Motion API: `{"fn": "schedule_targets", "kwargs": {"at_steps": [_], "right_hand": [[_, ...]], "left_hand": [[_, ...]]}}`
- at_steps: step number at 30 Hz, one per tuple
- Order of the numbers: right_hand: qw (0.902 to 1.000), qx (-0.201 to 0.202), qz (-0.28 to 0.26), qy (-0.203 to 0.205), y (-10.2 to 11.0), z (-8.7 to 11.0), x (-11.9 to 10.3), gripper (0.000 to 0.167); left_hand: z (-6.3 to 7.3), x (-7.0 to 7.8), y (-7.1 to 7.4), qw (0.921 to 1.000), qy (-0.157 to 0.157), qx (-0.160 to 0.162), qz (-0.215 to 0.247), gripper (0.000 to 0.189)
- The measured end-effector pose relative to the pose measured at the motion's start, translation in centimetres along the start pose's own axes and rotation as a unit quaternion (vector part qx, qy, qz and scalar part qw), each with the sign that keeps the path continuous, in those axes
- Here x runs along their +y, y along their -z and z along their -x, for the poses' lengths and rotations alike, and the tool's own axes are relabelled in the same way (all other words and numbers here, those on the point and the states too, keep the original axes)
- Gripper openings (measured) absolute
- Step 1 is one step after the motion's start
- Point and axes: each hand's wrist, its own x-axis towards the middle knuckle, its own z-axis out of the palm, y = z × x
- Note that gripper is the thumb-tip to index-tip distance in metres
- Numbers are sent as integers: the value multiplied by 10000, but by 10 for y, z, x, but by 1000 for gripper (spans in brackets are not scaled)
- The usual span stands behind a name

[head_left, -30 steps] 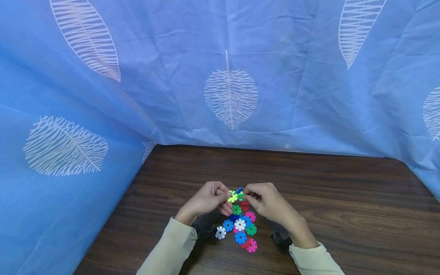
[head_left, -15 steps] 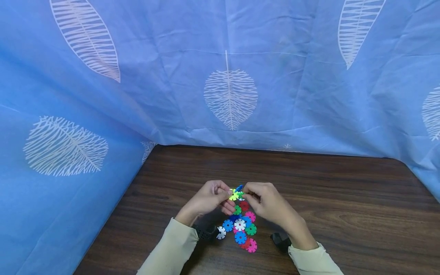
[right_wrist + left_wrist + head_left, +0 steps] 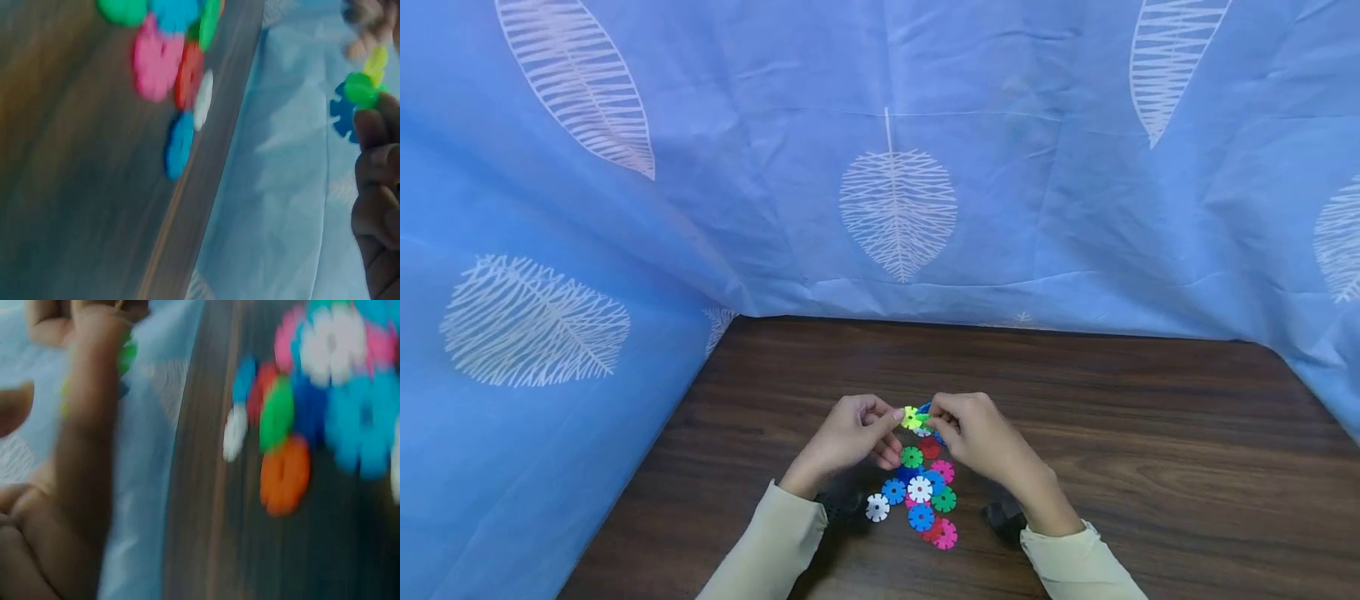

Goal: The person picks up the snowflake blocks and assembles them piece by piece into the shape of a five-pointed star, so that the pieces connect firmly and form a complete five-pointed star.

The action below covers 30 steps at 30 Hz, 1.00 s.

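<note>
My right hand (image 3: 981, 433) pinches a small cluster of notched plastic interlocking discs between thumb and fingers. In the right wrist view the pinch is on the green disc (image 3: 362, 89), with a blue disc (image 3: 342, 119) and a yellow disc (image 3: 375, 65) joined to it. At the left side of the yellow disc (image 3: 911, 417) is my left hand (image 3: 853, 433), fingertips right by its edge. The left wrist view shows its thumb (image 3: 14, 407) apart from the index finger (image 3: 87, 437), which hides most of the cluster.
Below the hands, several overlapping discs lie on the dark wooden table (image 3: 775, 375), among them a white disc (image 3: 920, 489), a pink disc (image 3: 946, 534) and an orange disc (image 3: 284, 476). A blue leaf-print cloth (image 3: 1000, 208) hangs behind and at left.
The left thumb, earlier over the yellow disc, now sits just beside it. The cluster has turned slightly in the right hand, and more blue shows. The head view has shifted a little.
</note>
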Motion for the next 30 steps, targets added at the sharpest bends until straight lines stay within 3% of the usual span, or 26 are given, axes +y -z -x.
{"fn": "schedule_targets", "kwargs": {"at_steps": [2,3,6,8,9,12,17,21,25,27,30], "right_hand": [[9989,-139,224,-400,6,1,6,10],[9972,-193,367,-622,9,1,9,11],[9903,-277,828,-1084,19,2,19,15],[9857,-312,1066,-1269,23,1,25,18],[9841,-322,1146,-1321,23,0,28,20],[9797,-386,1271,-1504,21,-3,36,26],[9741,-414,1337,-1773,14,-6,43,32],[9726,-352,1321,-1881,10,-5,48,28],[9701,-244,1397,-1967,9,-3,44,11],[9695,-302,1397,-1989,9,-4,38,13],[9715,-723,1226,-1894,4,-8,28,19]], "left_hand": [[9,-1,2,9941,99,-100,-1073,21],[14,-1,1,9851,212,-189,-1694,22],[24,-2,-5,9405,576,-621,-3290,32],[26,-4,-13,9155,768,-785,-3872,37],[27,-5,-17,9077,844,-777,-4036,39],[27,-7,-26,8986,905,-577,-4254,38],[29,-9,-29,8985,824,-397,-4293,37],[28,-10,-28,9055,771,-366,-4157,36],[28,-8,-21,9185,374,-338,-3923,30],[28,-4,-15,9284,187,-325,-3696,27],[26,2,-3,9444,-119,-202,-3278,23]]}}
